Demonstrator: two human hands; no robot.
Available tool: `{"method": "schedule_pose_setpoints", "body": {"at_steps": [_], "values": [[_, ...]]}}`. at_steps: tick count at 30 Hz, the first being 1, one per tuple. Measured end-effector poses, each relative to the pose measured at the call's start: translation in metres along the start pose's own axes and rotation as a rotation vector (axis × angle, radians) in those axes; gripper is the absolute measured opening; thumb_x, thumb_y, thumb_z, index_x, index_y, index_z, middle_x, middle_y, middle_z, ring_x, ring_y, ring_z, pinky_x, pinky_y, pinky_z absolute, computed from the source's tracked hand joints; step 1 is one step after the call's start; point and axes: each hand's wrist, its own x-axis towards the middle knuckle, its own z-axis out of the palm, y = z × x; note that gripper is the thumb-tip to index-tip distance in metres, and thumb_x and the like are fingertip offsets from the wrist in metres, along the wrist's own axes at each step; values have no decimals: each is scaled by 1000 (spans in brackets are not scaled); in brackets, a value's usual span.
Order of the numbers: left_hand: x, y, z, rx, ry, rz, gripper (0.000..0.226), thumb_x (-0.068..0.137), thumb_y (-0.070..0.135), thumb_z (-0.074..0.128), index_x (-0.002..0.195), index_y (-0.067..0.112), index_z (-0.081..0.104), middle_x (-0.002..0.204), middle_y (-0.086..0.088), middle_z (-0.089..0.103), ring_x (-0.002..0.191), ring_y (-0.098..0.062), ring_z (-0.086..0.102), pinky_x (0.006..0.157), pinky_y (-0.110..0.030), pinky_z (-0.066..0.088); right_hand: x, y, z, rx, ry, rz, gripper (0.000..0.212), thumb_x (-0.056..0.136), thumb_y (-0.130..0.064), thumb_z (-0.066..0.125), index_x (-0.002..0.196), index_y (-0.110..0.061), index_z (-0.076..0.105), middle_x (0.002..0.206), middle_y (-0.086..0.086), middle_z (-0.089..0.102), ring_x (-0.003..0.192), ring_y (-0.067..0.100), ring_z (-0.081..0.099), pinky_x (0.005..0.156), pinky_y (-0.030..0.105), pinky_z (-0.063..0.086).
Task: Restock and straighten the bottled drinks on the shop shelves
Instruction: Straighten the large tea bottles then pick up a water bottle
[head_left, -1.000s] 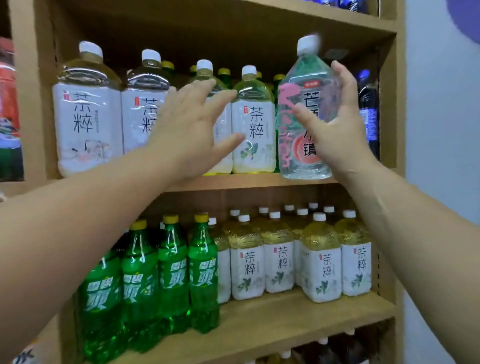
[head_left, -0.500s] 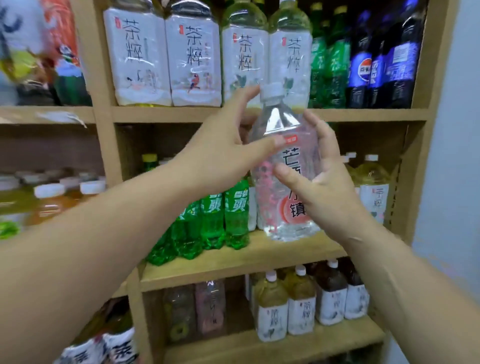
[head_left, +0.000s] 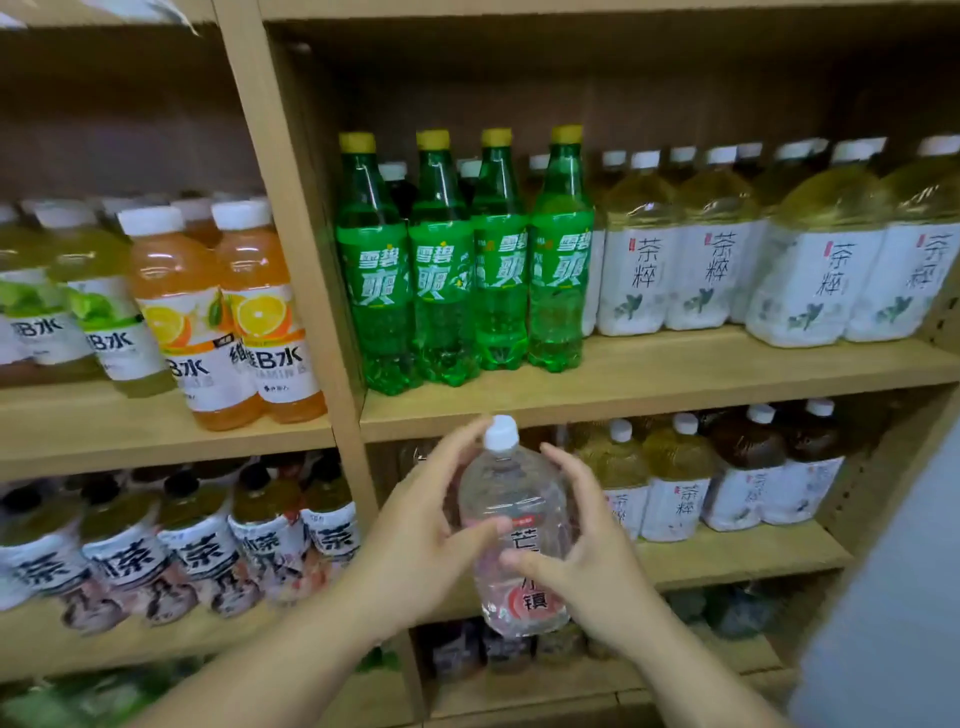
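Clear bottle (head_left: 511, 499) front and centre, white cap (head_left: 501, 432) up, pink-and-red label facing us, and both hands are on it! The left hand (head_left: 415, 551) wraps the bottle's left side, fingers curled up by the shoulder, thumb across the front. The right hand (head_left: 592, 566) grips the other side, fingers round the back, thumb pressed on the label. The bottle is upright, in front of the lower shelf (head_left: 737, 551) of the right-hand bay, just right of the wooden upright (head_left: 291, 208). Its base overlaps that shelf's front edge; whether it touches the board, I cannot tell.

Just beside it on the right, small tea bottles (head_left: 675, 499) stand in a row, yellow ones first, darker ones further along. One level up, on the upper shelf (head_left: 675, 374), four green soda bottles (head_left: 447, 270) with yellow caps line the front, with white-labelled tea bottles (head_left: 644, 275) next to them, running to the right edge. Over in the left bay, orange drinks (head_left: 182, 322) sit beside lime-labelled ones, and below them dark-capped bottles (head_left: 197, 545) crowd the shelf.
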Motion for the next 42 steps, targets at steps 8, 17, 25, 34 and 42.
{"method": "schedule_pose_setpoints", "body": {"at_steps": [8,17,25,34,42], "values": [[-6,-57,43,81,42,-224,93,93,17,74,140,71,14,132,44,35,64,1,59,66,-12,46,27,80,20,-109,-82,141,107,66,-29,97,147,-56,33,141,-20,54,128,-2,54,109,33,50],[34,-104,72,76,31,-347,74,91,12,75,148,41,38,120,30,60,97,1,70,91,-36,59,64,140,24,-158,-88,201,86,67,-31,95,136,-41,44,118,-12,70,104,1,68,90,33,59],[27,-119,99,57,329,-481,72,75,31,89,140,28,59,124,15,66,109,5,63,99,-33,55,60,152,18,-156,-75,230,84,70,-43,92,139,-47,44,126,-18,64,117,1,62,95,39,57],[40,-127,102,-253,423,-701,69,75,31,90,136,16,61,116,6,73,111,-7,68,98,-40,57,78,160,28,-259,24,297,89,67,-42,93,139,-24,44,129,-2,62,115,15,61,92,34,52],[53,-147,99,-321,421,-709,75,59,58,83,123,21,70,114,3,75,111,-16,70,91,-46,60,96,160,36,-294,56,312,76,70,-41,93,129,-16,52,117,3,64,106,18,62,83,26,46]]}}
